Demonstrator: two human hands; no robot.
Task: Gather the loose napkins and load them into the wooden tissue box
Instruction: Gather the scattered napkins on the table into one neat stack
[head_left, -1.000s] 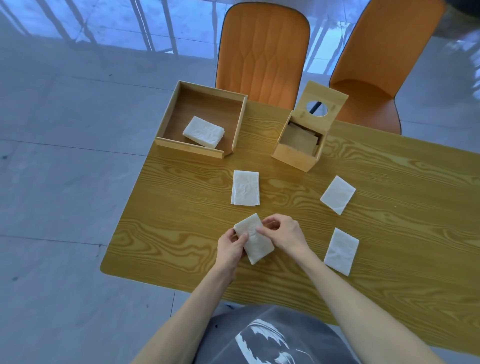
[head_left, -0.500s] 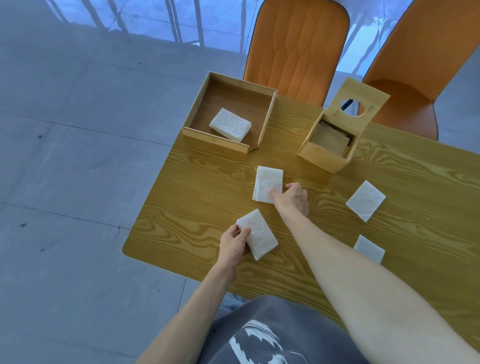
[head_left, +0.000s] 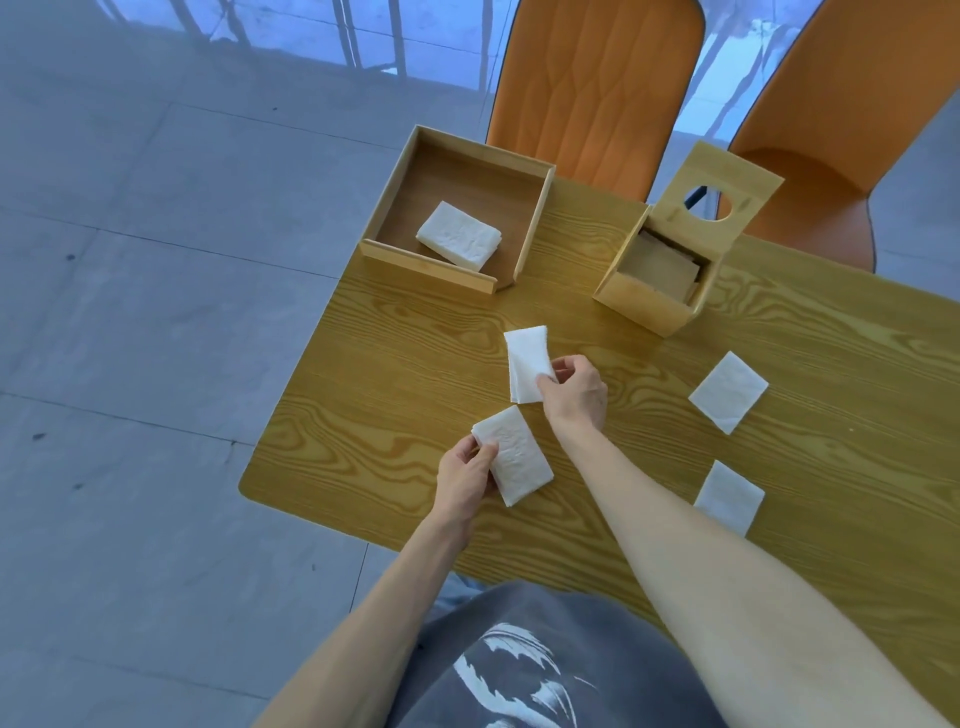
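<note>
Napkins: five white folded stacks in view, four of them outside the boxes.
Upper napkin (head_left: 525, 364): pinched at its lower right corner by the right hand (head_left: 575, 392), thumb and fingertips closed on it.
Lower napkin (head_left: 514, 457): just below the upper one, gripped at its left edge by the left hand (head_left: 465, 480), fingers curled around it.
Loose napkins: one (head_left: 728, 392) flat on the table at right, another (head_left: 728, 498) nearer the person, apart from each other.
Wooden tissue box (head_left: 657, 291): far side, lid (head_left: 714, 192) with round hole raised open.
Open tray (head_left: 530, 228): left of the box, holding a napkin stack (head_left: 458, 242).
Table (head_left: 363, 415): yellow wood grain.
Chairs (head_left: 592, 88): two orange, behind the table.
</note>
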